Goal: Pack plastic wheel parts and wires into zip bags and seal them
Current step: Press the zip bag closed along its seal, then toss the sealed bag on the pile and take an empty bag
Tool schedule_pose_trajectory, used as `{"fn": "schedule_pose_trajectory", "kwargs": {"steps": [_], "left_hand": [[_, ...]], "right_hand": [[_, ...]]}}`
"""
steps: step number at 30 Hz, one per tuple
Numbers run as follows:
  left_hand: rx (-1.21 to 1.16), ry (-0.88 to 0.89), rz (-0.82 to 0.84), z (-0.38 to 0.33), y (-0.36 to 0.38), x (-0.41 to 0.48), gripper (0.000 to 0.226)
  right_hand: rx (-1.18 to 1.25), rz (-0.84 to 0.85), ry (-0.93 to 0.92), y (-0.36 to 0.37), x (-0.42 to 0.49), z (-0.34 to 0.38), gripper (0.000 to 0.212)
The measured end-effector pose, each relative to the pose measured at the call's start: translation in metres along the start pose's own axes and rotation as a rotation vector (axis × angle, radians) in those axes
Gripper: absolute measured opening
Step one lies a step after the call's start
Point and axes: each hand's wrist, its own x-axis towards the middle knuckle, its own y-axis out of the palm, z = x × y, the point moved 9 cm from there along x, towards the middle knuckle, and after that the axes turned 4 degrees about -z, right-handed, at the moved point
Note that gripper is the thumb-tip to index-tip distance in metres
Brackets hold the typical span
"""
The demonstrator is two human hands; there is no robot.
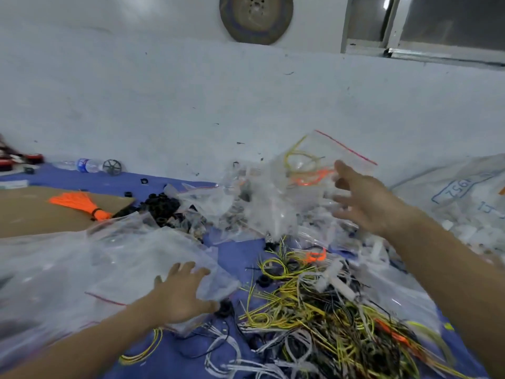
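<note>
The right hand (363, 198) is hovering open (fingers spread) beside a filled bag (314, 160) beyond the wires (314, 305). The left hand (180, 294) is lying flat on empty bags (131, 258).

We log a blue sheet (235, 253) as the working surface. Front right, a dense tangle of yellow, black and white wires (314, 310) lies on it. Front left is a loose heap of clear zip bags (54, 269). Mid-left we see a pile of black plastic parts (161, 205) against the edge of a flat cardboard sheet (41, 214). Far left, a water bottle (87, 164) lies on its side, with a spoked wheel part (112, 167) just beside it. At the right edge is a white printed sack (464, 192).
</note>
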Motion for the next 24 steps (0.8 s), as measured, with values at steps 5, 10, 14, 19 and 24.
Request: {"fn": "schedule_pose_trajectory", "kwargs": {"steps": [5, 10, 14, 19, 24], "left_hand": [[0.071, 0.014, -0.132, -0.011, 0.004, 0.000, 0.044], [-0.037, -0.103, -0.334, -0.006, -0.025, 0.002, 0.012], [-0.267, 0.053, -0.558, -0.049, -0.065, -0.016, 0.015], [-0.151, 0.551, -0.668, -0.145, -0.081, -0.056, 0.027], [-0.589, 0.634, -0.415, -0.123, -0.060, -0.012, 0.022]], "right_hand": [[-0.148, 0.055, 0.185, 0.009, -0.003, -0.079, 0.063], [-0.308, 0.152, 0.189, 0.014, -0.035, -0.126, 0.047], [-0.066, 0.294, 0.214, 0.043, -0.058, -0.146, 0.040], [-0.028, -0.004, -0.200, 0.035, -0.051, -0.126, 0.049], [-0.032, -0.204, -0.294, -0.027, -0.043, -0.137, 0.020]]}}
